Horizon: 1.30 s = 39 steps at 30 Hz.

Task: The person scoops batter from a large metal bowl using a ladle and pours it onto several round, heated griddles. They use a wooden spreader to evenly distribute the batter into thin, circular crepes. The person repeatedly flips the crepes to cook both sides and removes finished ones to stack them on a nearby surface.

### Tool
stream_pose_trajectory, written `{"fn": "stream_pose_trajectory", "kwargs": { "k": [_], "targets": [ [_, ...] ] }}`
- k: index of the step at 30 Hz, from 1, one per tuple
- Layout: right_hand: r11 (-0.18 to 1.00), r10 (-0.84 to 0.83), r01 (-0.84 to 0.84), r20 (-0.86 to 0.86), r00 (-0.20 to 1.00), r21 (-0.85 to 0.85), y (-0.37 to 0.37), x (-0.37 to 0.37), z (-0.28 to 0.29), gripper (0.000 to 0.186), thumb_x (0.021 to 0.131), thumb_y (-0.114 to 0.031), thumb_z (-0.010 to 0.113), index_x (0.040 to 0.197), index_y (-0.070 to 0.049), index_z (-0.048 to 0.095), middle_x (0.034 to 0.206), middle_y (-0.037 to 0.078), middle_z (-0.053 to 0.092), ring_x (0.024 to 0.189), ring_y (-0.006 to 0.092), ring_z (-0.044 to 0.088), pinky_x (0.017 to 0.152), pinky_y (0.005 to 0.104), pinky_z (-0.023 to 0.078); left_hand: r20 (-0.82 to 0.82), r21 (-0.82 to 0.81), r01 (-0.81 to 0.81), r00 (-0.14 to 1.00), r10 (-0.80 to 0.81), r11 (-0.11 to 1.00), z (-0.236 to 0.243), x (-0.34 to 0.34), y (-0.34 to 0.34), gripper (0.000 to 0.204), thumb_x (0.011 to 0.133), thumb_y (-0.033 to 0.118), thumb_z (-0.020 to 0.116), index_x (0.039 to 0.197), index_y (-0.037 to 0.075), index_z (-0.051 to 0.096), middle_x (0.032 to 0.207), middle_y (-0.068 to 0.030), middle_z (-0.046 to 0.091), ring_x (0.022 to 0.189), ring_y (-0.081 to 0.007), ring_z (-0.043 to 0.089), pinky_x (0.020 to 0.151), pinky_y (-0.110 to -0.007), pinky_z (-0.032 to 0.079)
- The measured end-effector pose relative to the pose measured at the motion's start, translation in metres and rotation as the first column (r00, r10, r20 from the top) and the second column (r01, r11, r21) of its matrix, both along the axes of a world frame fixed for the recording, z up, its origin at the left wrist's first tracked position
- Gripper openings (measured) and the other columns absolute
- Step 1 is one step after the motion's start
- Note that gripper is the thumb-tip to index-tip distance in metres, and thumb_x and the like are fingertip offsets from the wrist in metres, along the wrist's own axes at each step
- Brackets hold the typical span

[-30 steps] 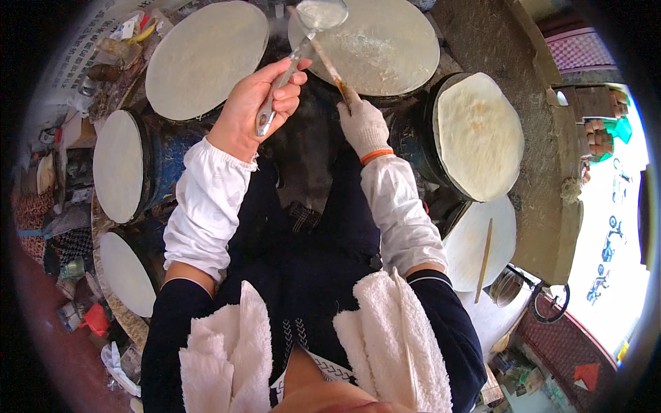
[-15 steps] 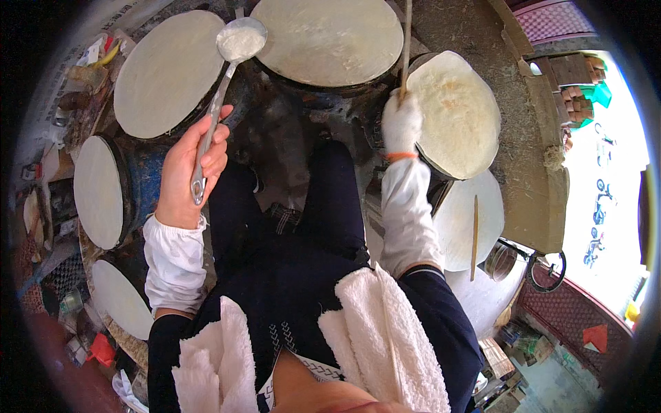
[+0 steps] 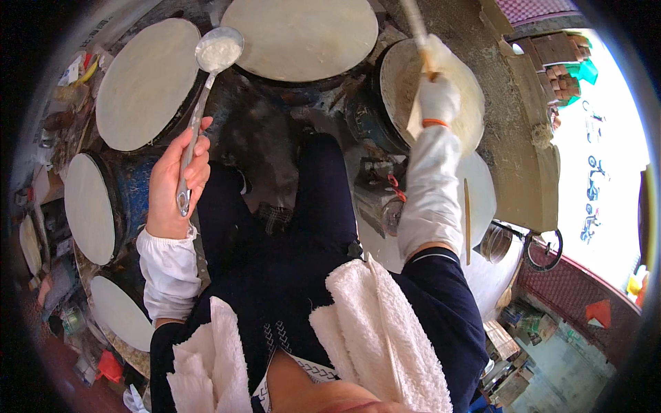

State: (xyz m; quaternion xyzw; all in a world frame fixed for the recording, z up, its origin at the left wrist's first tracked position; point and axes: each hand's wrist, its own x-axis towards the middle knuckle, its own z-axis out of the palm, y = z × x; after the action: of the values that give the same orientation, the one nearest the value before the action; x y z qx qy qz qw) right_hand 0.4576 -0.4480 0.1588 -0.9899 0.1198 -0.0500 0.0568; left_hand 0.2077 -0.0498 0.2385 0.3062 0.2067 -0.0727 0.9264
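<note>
Brown counter [image 3: 502, 95] beside flatbread [image 3: 471, 98] partly hidden behind right hand [image 3: 439, 96]

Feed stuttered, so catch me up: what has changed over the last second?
The gloved right hand moved rightward to the right-hand griddle; the pale sheet there has come partly off its left side. The left hand still holds the ladle; the right, its stick.

My bare left hand [image 3: 177, 175] grips a metal ladle [image 3: 208, 82], white paste [image 3: 220, 52] in its bowl. My gloved right hand [image 3: 438, 96] holds a blurred stick [image 3: 416, 27] by a round griddle [image 3: 396, 79]; pale flatbread [image 3: 467, 89] there, left edge raised. White towel [image 3: 372, 316] over my shoulders.
</note>
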Motion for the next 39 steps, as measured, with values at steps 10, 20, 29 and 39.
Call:
{"fn": "stream_pose_trajectory", "kwargs": {
  "k": [10,20,29,39],
  "targets": [
    [0.634,-0.684,0.099,0.496,0.534,0.767,-0.302,-0.208,0.076,0.018,0.089,-0.018,0.069,0.084,-0.002,0.061,0.064,-0.002,0.051,0.046,0.008,0.042,0.04,0.0281,0.032,0.053,-0.017,0.115,0.992,-0.114,0.993,-0.009,-0.016,-0.037,0.038,0.107,0.016,0.043,0.136,-0.009,0.04,0.083,-0.0042,0.046,0.053,-0.0045,0.044,0.043,-0.019,0.04],
    [-0.014,-1.0,0.422,-0.01,-0.011,0.906,-0.344,-0.377,-0.203,0.041,0.086,-0.032,0.067,0.089,0.009,0.064,0.079,0.016,0.068,0.06,0.0262,0.06,0.051,0.0429,0.047,-0.054,0.138,0.07,0.997,-0.063,0.988,0.015,-0.045,-0.073,0.038,0.109,0.015,0.039,0.139,-0.009,0.037,0.082,-0.0048,0.046,0.048,-0.0053,0.043,0.041,-0.021,0.047],
    [-0.278,-0.898,0.645,-0.431,0.089,0.712,-0.37,-0.434,-0.287,0.051,0.085,-0.037,0.067,0.111,0.007,0.066,0.11,0.022,0.068,0.094,0.0316,0.067,0.078,0.0468,0.055,-0.006,0.106,0.099,0.995,-0.098,0.989,0.036,-0.082,-0.084,0.038,0.104,0.019,0.05,0.132,-0.007,0.046,0.078,0.0014,0.049,0.05,-0.0008,0.041,0.042,-0.016,0.037],
    [0.037,-0.703,0.356,-0.229,0.673,0.934,-0.153,-0.296,-0.089,0.059,0.091,-0.044,0.062,0.127,0.004,0.063,0.133,0.02,0.062,0.115,0.0303,0.064,0.092,0.0466,0.054,-0.054,-0.143,-0.185,0.982,0.179,0.972,0.034,-0.167,-0.044,0.037,0.106,0.018,0.044,0.133,-0.008,0.044,0.081,-0.0037,0.053,0.05,-0.0052,0.047,0.041,-0.02,0.042]
  ]
}}
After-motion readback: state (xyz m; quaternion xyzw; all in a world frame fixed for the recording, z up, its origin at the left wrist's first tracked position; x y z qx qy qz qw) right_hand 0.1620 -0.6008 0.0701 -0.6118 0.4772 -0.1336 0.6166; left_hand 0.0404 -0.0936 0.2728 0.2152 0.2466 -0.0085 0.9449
